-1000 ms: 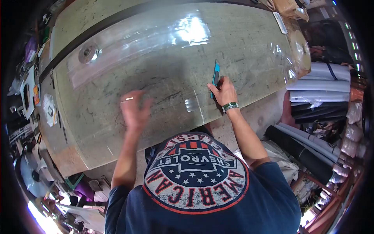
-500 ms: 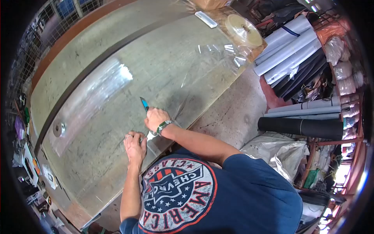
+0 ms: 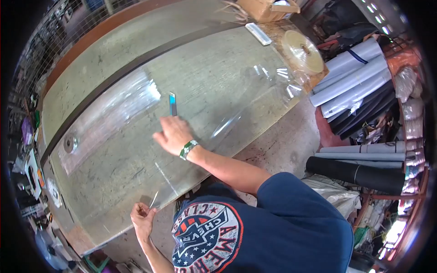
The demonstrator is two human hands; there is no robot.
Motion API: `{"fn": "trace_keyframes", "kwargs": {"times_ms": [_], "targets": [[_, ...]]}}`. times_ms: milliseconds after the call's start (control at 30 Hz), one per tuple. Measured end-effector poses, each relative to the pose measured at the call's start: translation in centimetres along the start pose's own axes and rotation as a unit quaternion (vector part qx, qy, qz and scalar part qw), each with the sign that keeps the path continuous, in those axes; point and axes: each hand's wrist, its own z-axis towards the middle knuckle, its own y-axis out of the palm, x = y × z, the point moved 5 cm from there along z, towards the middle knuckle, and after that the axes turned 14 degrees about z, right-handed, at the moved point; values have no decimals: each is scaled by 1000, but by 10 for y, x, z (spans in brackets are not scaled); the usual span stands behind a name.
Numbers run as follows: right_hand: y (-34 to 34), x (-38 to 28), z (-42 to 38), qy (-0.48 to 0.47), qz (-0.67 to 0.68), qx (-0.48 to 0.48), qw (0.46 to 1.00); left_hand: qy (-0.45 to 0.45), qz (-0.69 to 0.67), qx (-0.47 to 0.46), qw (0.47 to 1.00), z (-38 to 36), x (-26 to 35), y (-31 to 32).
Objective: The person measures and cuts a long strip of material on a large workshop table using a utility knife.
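Note:
My right hand [image 3: 175, 135], wearing a green bracelet, is over the middle of the worktable [image 3: 200, 73]. From its curled fingers juts a blue and dark utility knife [image 3: 172, 104]; the thumb sticks out to the left, and the rest of the handle is hidden. My left hand [image 3: 142, 218] is at the table's near edge, thumb and finger pinching a thin pale strip [image 3: 154, 199]. Between the hands, a whitish streak [image 3: 166, 178] shows on the tabletop. Right of my right hand, clear plastic [image 3: 226, 126] glints.
A long clear plastic piece [image 3: 109, 116] lies at left under a metal ring [image 3: 70, 144]. A dark bar [image 3: 132, 66] crosses the table. At the far right are a pale tape roll [image 3: 301, 52], a white block [image 3: 258, 34] and a carton [image 3: 268, 10]. Sheet rolls [image 3: 350, 75] stand beyond.
My left hand has moved from beside my right hand down to the near edge, now with the thin strip. My right hand has shifted forward and left; the knife points more straight ahead.

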Motion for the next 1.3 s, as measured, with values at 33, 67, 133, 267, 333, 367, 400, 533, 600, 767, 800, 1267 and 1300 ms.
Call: {"fn": "trace_keyframes", "kwargs": {"times_ms": [33, 67, 133, 267, 333, 367, 400, 533, 600, 767, 800, 1267, 1300], "targets": [[18, -22, -11, -54, 23, -46, 997, 13, -30, -2, 999, 0, -1, -5], [40, -38, -26, -114, 41, -93, 988, 17, -57, 2, 998, -5, -2, -13], [97, -83, -75, -251, 119, -211, 937, -12, 57, 3, 998, -10, -8, -34], [161, -89, -104, -18, 191, -531, 825, 20, -10, -15, 1000, -6, -5, -76], [167, -91, -94, -31, 173, -501, 847, 77, 6, -19, 997, 0, -31, -97], [171, -81, -92, -19, 189, -496, 847, 51, -12, -44, 998, 1, -46, -105], [174, -83, -89, 32, 187, -510, 839, 56, -2, -28, 998, -1, -63, -122], [195, -83, -94, 112, 159, -526, 828, 63, 23, 28, 997, -8, -137, -176], [208, -85, -101, 171, 169, -511, 825, 73, 69, 78, 992, -15, -177, -209], [254, -102, -104, 95, 59, -489, 865, 2, 156, 141, 978, -31, -273, -292], [261, -107, -104, 82, 43, -473, 876, -17, 172, 152, 973, -34, -289, -303], [279, -111, -109, 111, 19, -394, 912, -152, 95, 473, 863, -71, -356, -322], [282, -115, -108, 115, 17, -397, 911, -155, 88, 475, 862, -71, -359, -323]]}}
